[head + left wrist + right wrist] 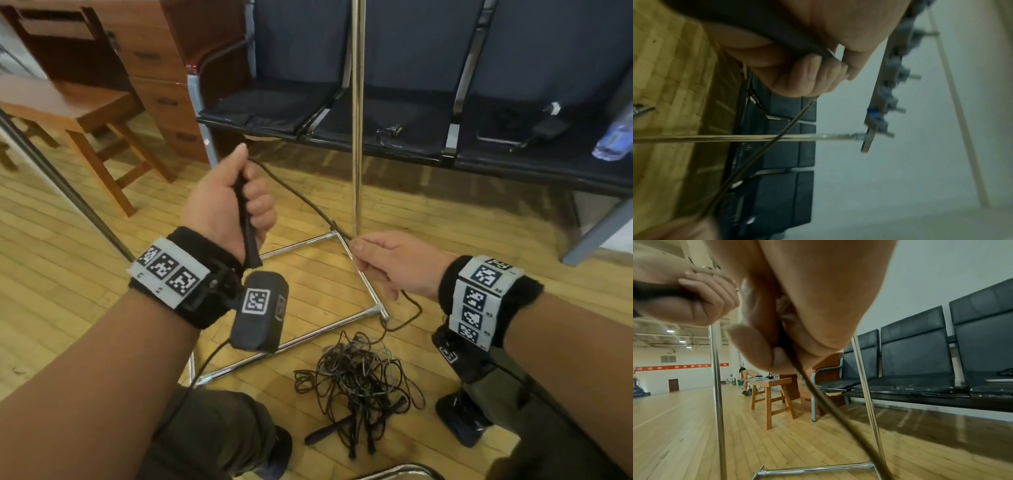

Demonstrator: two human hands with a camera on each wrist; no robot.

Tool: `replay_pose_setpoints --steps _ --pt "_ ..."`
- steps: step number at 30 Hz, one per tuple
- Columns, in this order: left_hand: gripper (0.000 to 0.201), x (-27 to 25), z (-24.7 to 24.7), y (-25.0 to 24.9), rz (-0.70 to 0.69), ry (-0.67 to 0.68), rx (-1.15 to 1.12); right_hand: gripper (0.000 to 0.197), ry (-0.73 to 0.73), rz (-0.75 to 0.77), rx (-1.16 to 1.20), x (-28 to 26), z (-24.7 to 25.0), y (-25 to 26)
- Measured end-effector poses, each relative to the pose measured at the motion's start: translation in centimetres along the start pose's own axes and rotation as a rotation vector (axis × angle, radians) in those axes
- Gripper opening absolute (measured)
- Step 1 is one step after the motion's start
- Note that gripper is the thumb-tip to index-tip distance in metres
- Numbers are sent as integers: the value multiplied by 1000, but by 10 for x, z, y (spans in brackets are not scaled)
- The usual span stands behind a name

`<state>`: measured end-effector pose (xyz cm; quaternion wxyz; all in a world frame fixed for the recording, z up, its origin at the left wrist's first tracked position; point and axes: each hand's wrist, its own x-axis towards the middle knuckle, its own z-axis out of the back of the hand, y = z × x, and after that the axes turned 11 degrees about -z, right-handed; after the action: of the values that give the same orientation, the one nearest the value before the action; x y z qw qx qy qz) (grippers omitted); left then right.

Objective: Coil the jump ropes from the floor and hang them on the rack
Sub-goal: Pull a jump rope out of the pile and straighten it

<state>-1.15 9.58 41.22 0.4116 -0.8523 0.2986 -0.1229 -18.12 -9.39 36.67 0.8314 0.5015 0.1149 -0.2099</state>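
We see a wooden plank floor [68,274] in a sports hall, with a row of black padded seats [920,369] along a pale wall [941,272]. A wooden stool [772,399] and wooden drawers [154,68] stand nearby; ceiling lamps [670,331] glow far off.

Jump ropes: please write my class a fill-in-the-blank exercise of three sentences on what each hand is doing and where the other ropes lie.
1. The left hand grips the black ____ of a jump rope.
2. The right hand pinches the same rope's thin ____.
3. The tangled pile of ropes lies on the wooden ____, beside the base of the metal rack.

Missing words: handle; cord; floor
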Motion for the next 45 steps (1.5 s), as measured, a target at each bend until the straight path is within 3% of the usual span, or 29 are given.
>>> replay_pose_setpoints --steps 3,6,8,11,14,19,22,26,29,33,39,45 --pt "40 12 11 -39 -143 -155 -201 40 24 -21 -129 -4 9 -7" --pt "32 28 25 -67 -283 -203 -299 38 -20 -142 -200 0 20 -28" --pt "24 35 27 -55 -308 -206 -148 38 -78 -202 -150 10 27 -41" --pt "21 40 26 -4 -333 -141 278 41 -153 -234 -162 32 29 -49" --pt "30 42 26 51 -232 129 430 41 -135 -208 -156 54 32 -44" --pt "34 61 26 113 12 310 527 40 -68 -132 -133 79 37 -33" --pt "30 73 25 126 160 502 743 35 43 -83 -93 83 34 -29" --pt "42 91 26 126 234 566 868 40 72 -57 -107 88 39 -29" --pt "36 101 27 119 225 620 891 28 150 -102 25 93 39 -33" --pt "30 104 35 107 175 457 781 24 215 -135 170 102 31 -41" --pt "34 101 58 79 9 123 664 27 151 -217 16 110 34 -66" --pt "30 90 66 58 -98 -68 625 26 81 -314 -107 109 30 -79"
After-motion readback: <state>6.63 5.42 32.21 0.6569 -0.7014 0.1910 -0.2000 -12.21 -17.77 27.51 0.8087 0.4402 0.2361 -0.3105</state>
